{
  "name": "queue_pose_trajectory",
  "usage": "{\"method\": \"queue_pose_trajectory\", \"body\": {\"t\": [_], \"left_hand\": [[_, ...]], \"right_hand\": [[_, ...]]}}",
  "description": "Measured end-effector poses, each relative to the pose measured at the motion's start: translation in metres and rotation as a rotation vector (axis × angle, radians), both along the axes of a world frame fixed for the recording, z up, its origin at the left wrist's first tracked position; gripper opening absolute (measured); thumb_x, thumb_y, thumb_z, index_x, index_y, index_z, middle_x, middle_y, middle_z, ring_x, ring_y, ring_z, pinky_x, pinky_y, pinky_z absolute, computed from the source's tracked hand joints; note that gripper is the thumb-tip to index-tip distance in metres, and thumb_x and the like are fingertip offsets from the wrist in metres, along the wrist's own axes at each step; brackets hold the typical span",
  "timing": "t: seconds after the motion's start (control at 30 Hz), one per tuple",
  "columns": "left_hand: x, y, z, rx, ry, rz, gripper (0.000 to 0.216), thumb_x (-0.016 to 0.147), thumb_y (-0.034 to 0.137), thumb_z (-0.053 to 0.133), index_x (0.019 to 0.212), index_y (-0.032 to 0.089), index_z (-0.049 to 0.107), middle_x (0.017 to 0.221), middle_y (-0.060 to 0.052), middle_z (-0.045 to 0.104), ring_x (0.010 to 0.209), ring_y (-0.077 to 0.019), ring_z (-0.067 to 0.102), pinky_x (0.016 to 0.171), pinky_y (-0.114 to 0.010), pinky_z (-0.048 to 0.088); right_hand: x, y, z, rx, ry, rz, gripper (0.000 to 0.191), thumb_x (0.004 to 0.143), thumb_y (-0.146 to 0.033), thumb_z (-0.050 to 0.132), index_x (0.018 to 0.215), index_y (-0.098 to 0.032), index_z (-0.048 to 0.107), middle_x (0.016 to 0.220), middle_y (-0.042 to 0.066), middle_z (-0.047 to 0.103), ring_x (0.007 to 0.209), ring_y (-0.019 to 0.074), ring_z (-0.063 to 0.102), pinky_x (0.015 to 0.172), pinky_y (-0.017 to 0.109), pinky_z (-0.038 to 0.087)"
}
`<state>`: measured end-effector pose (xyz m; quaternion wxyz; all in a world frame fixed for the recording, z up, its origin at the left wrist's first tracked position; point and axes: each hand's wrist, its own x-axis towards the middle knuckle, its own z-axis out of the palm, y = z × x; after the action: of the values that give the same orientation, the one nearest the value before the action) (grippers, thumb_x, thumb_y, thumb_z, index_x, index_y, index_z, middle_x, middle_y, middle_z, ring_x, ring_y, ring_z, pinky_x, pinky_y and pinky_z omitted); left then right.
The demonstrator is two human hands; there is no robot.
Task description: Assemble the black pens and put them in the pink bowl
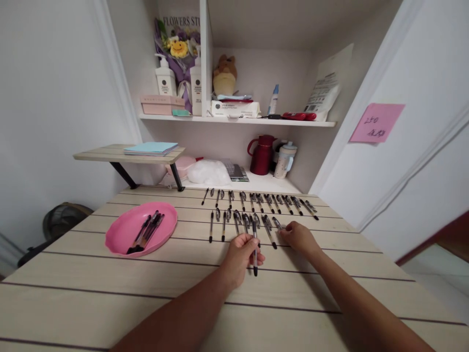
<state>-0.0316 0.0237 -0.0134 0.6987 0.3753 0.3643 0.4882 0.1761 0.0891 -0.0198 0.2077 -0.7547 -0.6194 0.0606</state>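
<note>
My left hand (240, 259) is closed around a pen (255, 259), which stands nearly upright in the view with its black end pointing toward me. My right hand (301, 239) has its fingertips pinched at the lower end of a clear pen cap (277, 223) on the table, at the right end of the front row. Pens and loose caps lie side by side in two rows. One pen (269, 233) of the front row rests between my hands. Part of that row is hidden behind my left hand.
A pink plate (110, 239) holding several pens (148, 230) sits on the slatted table (146, 293) at left. Behind it a small raised shelf (95, 153) carries blue paper. A red jug (261, 154) and a tumbler (285, 161) stand at the back under a loaded shelf (234, 119).
</note>
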Motion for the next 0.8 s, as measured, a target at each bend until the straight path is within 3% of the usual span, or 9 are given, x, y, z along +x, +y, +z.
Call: {"method": "queue_pose_trajectory", "body": {"t": [0.13, 0.23, 0.3, 0.4, 0.5, 0.63, 0.8], "left_hand": [[0.001, 0.0, -0.001, 0.01, 0.031, -0.025, 0.031, 0.064, 0.04, 0.065, 0.075, 0.016, 0.049, 0.059, 0.004, 0.053, 0.046, -0.009, 0.054, 0.048, -0.022, 0.043], [0.002, 0.002, -0.003, -0.009, 0.045, -0.032, 0.029, 0.064, 0.039, 0.064, 0.076, 0.017, 0.049, 0.056, 0.005, 0.051, 0.042, -0.0093, 0.053, 0.044, -0.021, 0.042], [0.002, 0.004, -0.004, -0.024, 0.062, -0.043, 0.029, 0.065, 0.038, 0.063, 0.076, 0.017, 0.048, 0.055, 0.006, 0.051, 0.041, -0.0097, 0.053, 0.042, -0.021, 0.041], [0.003, 0.005, -0.006, -0.03, 0.083, -0.068, 0.03, 0.064, 0.039, 0.063, 0.076, 0.018, 0.047, 0.055, 0.006, 0.051, 0.039, -0.0096, 0.053, 0.04, -0.02, 0.041], [0.004, 0.005, -0.007, -0.017, 0.085, -0.085, 0.031, 0.063, 0.04, 0.064, 0.077, 0.017, 0.048, 0.056, 0.006, 0.051, 0.037, -0.0081, 0.051, 0.038, -0.019, 0.039], [0.004, 0.004, -0.007, 0.016, 0.086, -0.096, 0.032, 0.062, 0.041, 0.065, 0.075, 0.017, 0.048, 0.054, 0.006, 0.051, 0.034, -0.0066, 0.049, 0.035, -0.017, 0.035], [0.004, 0.005, -0.006, 0.05, 0.082, -0.095, 0.03, 0.064, 0.04, 0.064, 0.074, 0.016, 0.049, 0.054, 0.006, 0.051, 0.033, -0.0055, 0.046, 0.033, -0.016, 0.031]], "right_hand": [[-0.001, -0.001, -0.002, -0.03, -0.048, 0.058, 0.011, 0.07, -0.024, 0.053, 0.06, -0.018, 0.055, 0.067, 0.011, 0.065, 0.065, 0.021, 0.059, 0.055, 0.027, 0.034], [0.0, -0.009, 0.004, -0.054, 0.042, 0.08, 0.01, 0.063, -0.018, 0.054, 0.054, -0.019, 0.051, 0.056, 0.006, 0.061, 0.055, 0.0176, 0.055, 0.052, 0.027, 0.032], [-0.001, -0.018, 0.009, -0.088, 0.268, 0.108, 0.009, 0.061, -0.018, 0.054, 0.053, -0.02, 0.049, 0.047, 0.001, 0.054, 0.046, 0.0138, 0.049, 0.048, 0.026, 0.03], [-0.01, -0.031, 0.017, -0.128, 0.788, 0.182, 0.012, 0.061, -0.023, 0.057, 0.057, -0.021, 0.047, 0.041, -0.005, 0.046, 0.039, 0.0092, 0.041, 0.042, 0.023, 0.028], [-0.025, -0.036, 0.028, -0.099, 1.159, 0.238, 0.017, 0.06, -0.028, 0.065, 0.067, -0.019, 0.054, 0.047, -0.005, 0.049, 0.041, 0.0076, 0.042, 0.04, 0.021, 0.029], [-0.043, -0.032, 0.038, -0.003, 1.381, 0.242, 0.029, 0.057, -0.032, 0.074, 0.078, -0.017, 0.06, 0.062, 0.0, 0.06, 0.047, 0.0069, 0.047, 0.042, 0.019, 0.033], [-0.054, -0.025, 0.04, 0.051, 1.411, 0.19, 0.032, 0.055, -0.034, 0.076, 0.076, -0.017, 0.06, 0.071, 0.001, 0.063, 0.045, 0.0044, 0.044, 0.038, 0.018, 0.027]]}}
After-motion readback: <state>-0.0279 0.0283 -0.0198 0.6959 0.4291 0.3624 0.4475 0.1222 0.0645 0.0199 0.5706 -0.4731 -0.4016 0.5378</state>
